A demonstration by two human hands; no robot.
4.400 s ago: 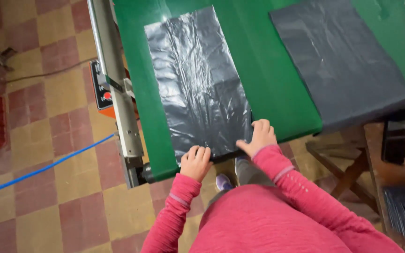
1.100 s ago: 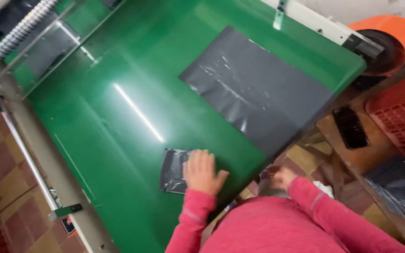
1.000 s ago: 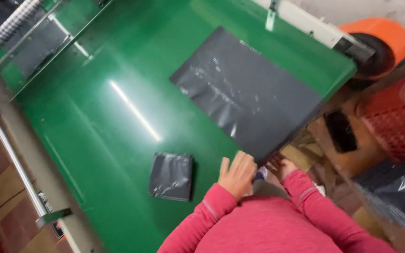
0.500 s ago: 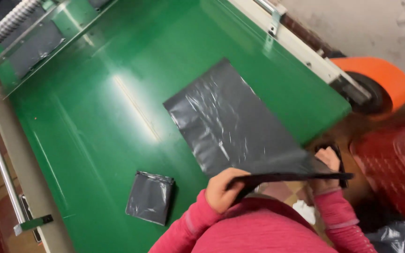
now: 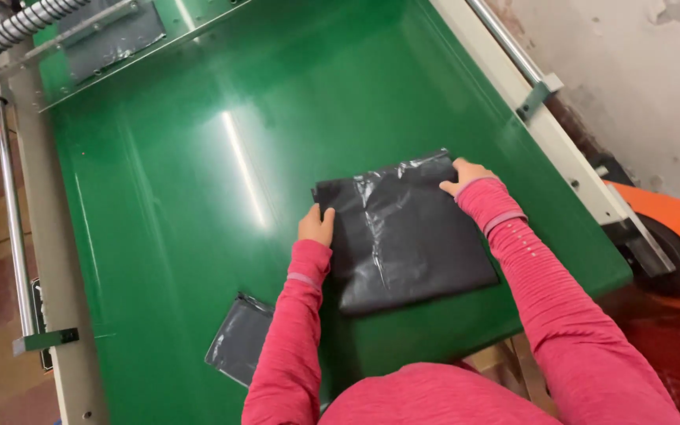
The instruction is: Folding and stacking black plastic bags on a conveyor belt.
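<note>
Glossy green belt [image 5: 198,197]; crinkled shiny black plastic bag [image 5: 407,236] (thin film); matt metal rail [image 5: 13,205].

One head view looks steeply down (fairly close, seemingly) onto the green table [image 5: 198,236].

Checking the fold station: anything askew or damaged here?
Nothing stands out. Left hand and right hand press the far corners of a folded black plastic bag, wrinkled but lying flat on the green table. A smaller folded bag lies near the front edge.
</note>
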